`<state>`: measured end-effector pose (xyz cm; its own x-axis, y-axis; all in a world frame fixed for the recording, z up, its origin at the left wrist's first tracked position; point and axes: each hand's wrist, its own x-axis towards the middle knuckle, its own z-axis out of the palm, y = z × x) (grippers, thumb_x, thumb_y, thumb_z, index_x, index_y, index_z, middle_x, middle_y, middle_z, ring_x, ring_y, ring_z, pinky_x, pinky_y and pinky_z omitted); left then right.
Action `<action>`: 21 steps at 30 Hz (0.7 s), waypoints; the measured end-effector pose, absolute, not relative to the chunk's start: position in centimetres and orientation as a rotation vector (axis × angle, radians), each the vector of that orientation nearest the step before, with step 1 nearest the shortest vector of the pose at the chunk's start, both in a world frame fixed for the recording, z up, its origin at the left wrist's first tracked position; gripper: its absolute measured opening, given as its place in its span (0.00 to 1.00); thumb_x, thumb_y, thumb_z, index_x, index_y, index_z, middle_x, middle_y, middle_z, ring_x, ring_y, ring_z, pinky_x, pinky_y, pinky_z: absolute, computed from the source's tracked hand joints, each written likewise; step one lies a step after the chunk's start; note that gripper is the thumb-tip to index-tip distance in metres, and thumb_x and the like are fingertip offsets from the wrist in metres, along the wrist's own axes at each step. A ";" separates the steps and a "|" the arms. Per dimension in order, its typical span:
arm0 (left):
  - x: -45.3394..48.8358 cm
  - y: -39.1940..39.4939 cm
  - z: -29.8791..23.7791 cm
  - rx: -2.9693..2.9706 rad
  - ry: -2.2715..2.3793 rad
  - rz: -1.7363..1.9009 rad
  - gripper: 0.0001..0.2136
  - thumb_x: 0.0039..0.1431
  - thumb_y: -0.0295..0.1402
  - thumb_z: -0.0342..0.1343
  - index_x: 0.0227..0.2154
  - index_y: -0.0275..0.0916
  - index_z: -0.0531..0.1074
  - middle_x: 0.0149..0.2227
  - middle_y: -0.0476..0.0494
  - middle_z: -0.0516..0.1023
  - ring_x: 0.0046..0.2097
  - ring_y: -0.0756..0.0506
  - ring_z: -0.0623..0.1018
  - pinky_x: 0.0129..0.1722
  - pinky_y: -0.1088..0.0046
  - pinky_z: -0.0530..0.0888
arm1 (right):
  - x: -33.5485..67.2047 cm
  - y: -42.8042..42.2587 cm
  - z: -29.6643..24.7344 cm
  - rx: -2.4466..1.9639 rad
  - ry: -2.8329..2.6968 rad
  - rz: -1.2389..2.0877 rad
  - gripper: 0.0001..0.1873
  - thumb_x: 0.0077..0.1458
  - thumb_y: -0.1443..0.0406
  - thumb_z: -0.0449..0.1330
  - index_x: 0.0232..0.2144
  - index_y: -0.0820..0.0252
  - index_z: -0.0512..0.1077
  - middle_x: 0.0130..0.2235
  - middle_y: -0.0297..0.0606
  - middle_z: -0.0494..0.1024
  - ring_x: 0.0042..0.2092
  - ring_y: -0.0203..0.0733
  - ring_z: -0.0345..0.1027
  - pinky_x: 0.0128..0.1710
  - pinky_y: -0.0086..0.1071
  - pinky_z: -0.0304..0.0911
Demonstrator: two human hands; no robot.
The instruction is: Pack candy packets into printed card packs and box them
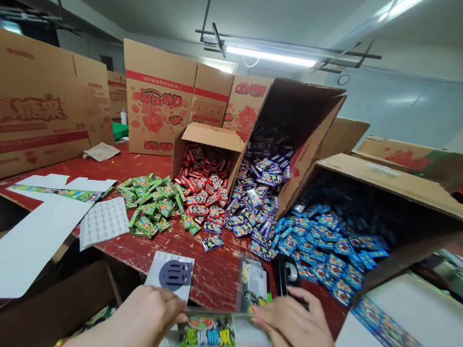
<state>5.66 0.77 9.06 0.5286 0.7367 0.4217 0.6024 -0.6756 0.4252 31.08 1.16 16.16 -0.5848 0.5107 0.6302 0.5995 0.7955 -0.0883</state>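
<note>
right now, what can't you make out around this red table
Head view:
- time on the round white wall clock: too small
- depths of brown cardboard box with blue packets: dark shadow
- far side of green-and-black printed pack in left hand and right hand: turned away

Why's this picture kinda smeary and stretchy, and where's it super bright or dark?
Head view: the ceiling tube light glares white; head view: the tall open carton is deeply shadowed inside; head view: the printed packet looks smeared, maybe from moving; head view: edges look stretched, probably from a wide lens.
</note>
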 end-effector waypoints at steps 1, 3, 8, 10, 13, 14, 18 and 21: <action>6.3 0.8 8.6 2.503 1.110 0.849 0.12 0.64 0.37 0.47 0.29 0.40 0.73 0.23 0.47 0.78 0.25 0.48 0.76 0.25 0.77 0.66 | 29.9 1.3 16.4 -0.769 -2.353 -0.143 0.10 0.54 0.72 0.56 0.30 0.51 0.73 0.24 0.25 0.78 0.26 0.32 0.71 0.43 0.34 0.57; 8.0 1.1 8.3 2.410 1.067 0.846 0.14 0.64 0.37 0.46 0.28 0.39 0.72 0.23 0.46 0.77 0.25 0.48 0.75 0.25 0.77 0.65 | 28.3 1.2 15.8 -0.825 -2.322 -0.047 0.08 0.54 0.68 0.57 0.30 0.51 0.74 0.25 0.27 0.79 0.30 0.35 0.73 0.44 0.34 0.60; 10.1 2.3 8.3 1.969 1.132 0.994 0.20 0.65 0.38 0.43 0.18 0.37 0.66 0.17 0.51 0.65 0.21 0.52 0.63 0.22 0.77 0.58 | 28.7 1.3 11.6 -1.265 -1.729 0.525 0.13 0.52 0.58 0.61 0.39 0.55 0.75 0.35 0.41 0.81 0.35 0.43 0.74 0.34 0.33 0.68; 10.4 2.6 7.8 1.795 1.114 0.999 0.22 0.63 0.42 0.45 0.16 0.37 0.65 0.17 0.52 0.61 0.21 0.53 0.60 0.22 0.77 0.58 | 29.1 1.8 10.7 -1.308 -1.557 0.907 0.17 0.50 0.52 0.62 0.31 0.60 0.76 0.27 0.41 0.79 0.28 0.41 0.72 0.25 0.30 0.67; 11.1 3.1 7.3 1.456 0.989 0.990 0.20 0.58 0.46 0.52 0.19 0.35 0.70 0.20 0.49 0.70 0.24 0.51 0.67 0.25 0.78 0.64 | 28.8 3.0 10.5 -1.374 -1.293 1.138 0.25 0.41 0.45 0.65 0.17 0.62 0.70 0.17 0.34 0.70 0.20 0.35 0.63 0.19 0.27 0.60; 11.4 3.3 7.3 1.343 0.946 0.999 0.19 0.56 0.48 0.54 0.22 0.34 0.73 0.23 0.47 0.73 0.26 0.49 0.70 0.27 0.78 0.67 | 28.6 3.4 10.6 -1.386 -1.238 1.139 0.27 0.38 0.44 0.66 0.15 0.62 0.67 0.16 0.32 0.68 0.19 0.34 0.61 0.19 0.27 0.58; 12.0 4.2 8.2 1.039 0.961 1.057 0.22 0.46 0.52 0.61 0.26 0.32 0.76 0.21 0.48 0.75 0.23 0.50 0.70 0.24 0.79 0.67 | 27.4 3.0 9.7 -1.394 -1.184 1.225 0.26 0.34 0.46 0.68 0.14 0.61 0.66 0.15 0.30 0.66 0.20 0.33 0.60 0.20 0.27 0.57; 11.2 4.9 9.2 0.924 1.024 1.064 0.23 0.41 0.53 0.62 0.25 0.33 0.76 0.20 0.48 0.75 0.22 0.50 0.72 0.24 0.78 0.68 | 26.4 0.5 7.7 -1.381 -1.238 1.356 0.20 0.41 0.51 0.68 0.17 0.60 0.69 0.18 0.31 0.70 0.23 0.34 0.63 0.21 0.27 0.59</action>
